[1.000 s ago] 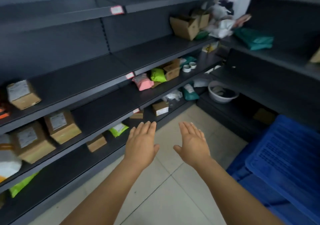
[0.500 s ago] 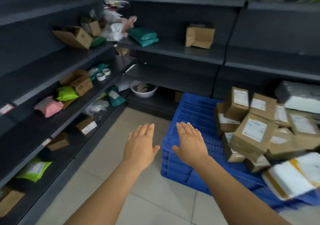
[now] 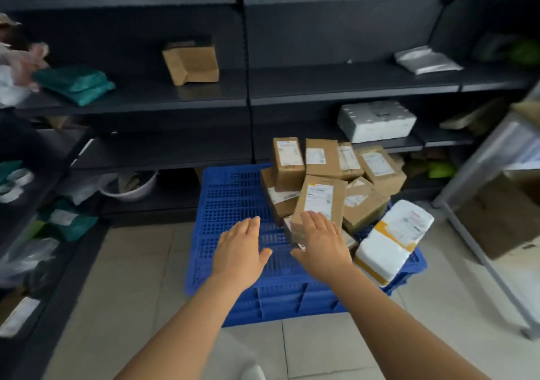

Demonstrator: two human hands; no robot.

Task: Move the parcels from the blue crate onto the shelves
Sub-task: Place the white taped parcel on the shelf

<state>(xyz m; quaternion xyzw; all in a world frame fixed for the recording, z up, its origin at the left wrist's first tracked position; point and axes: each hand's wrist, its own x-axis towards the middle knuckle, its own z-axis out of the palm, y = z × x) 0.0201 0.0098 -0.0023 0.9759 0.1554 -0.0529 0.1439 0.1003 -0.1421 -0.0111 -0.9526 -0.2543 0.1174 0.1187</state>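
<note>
Both hands are held out flat, fingers straight and together, holding nothing. The left hand (image 3: 240, 251) hovers over the bare left part of the blue crate (image 3: 233, 204) on the floor. The right hand (image 3: 323, 244) is over the near edge of the cardboard parcels (image 3: 318, 198) piled in the crate's right half, beside a white and yellow parcel (image 3: 393, 238). Dark shelves (image 3: 350, 78) stand behind, holding a box (image 3: 191, 62).

Looks like a parcel pickup depot or stockroom: dark metal shelves (image 3: 350, 83) on the far and left walls hold scattered labelled boxes (image 3: 191, 64) and mailer bags (image 3: 76, 83), with a crate (image 3: 233, 204) of parcels (image 3: 318, 201) on tiled floor (image 3: 140, 263).
</note>
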